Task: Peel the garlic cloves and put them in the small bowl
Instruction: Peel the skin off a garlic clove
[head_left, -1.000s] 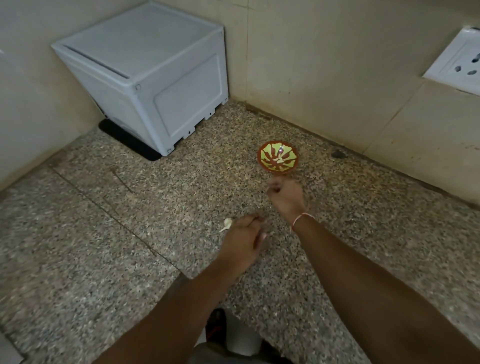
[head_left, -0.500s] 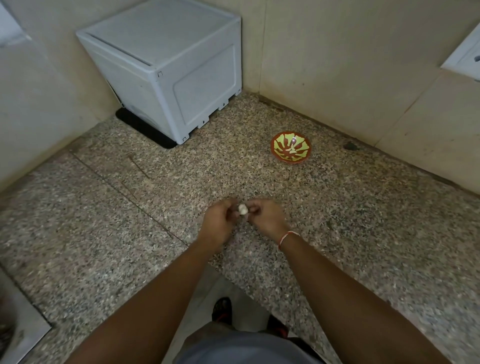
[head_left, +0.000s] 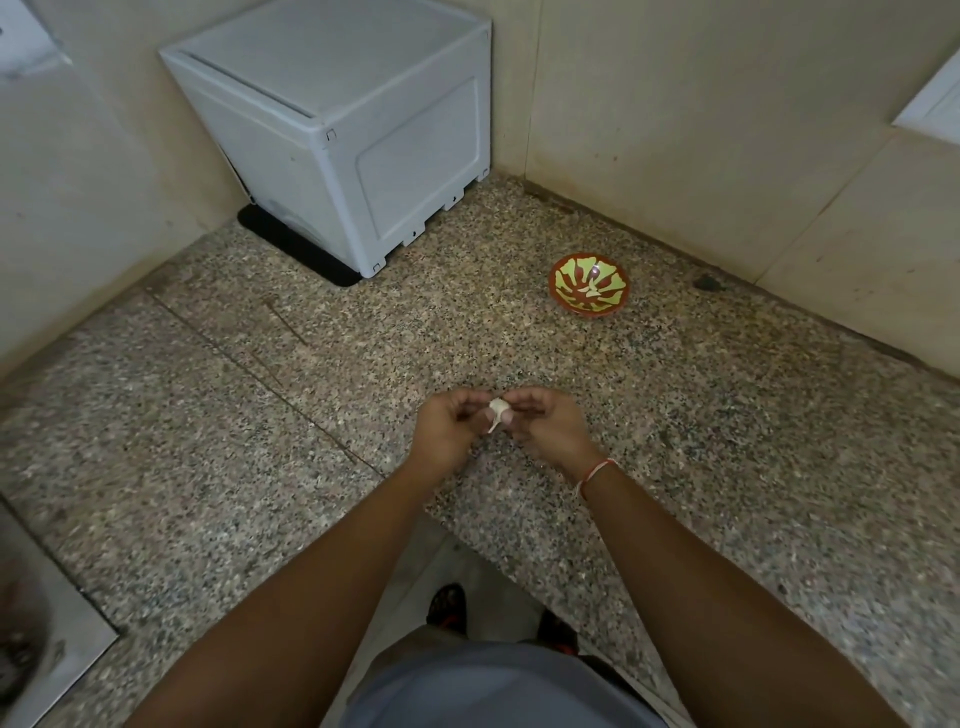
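Observation:
A white garlic clove (head_left: 498, 412) with a strip of skin hanging down sits between my two hands above the speckled granite counter. My left hand (head_left: 449, 431) pinches it from the left and my right hand (head_left: 545, 428) pinches it from the right, fingers curled round it. The small bowl (head_left: 563, 270), red-brown with a yellow-green pattern, stands on the counter beyond my right hand, near the back wall. Pale garlic pieces (head_left: 591, 289) lie inside it.
A grey plastic box (head_left: 363, 130) stands in the back left corner against the walls. The granite counter (head_left: 208, 415) has a cut-out front edge near my body. A steel sink edge (head_left: 47, 623) shows at the lower left. A dark spot (head_left: 707, 283) lies by the back wall.
My right hand came back from the bowl and my left hand lifted a clove off the counter. Both hands have met around the clove, and a strip of skin now hangs loose.

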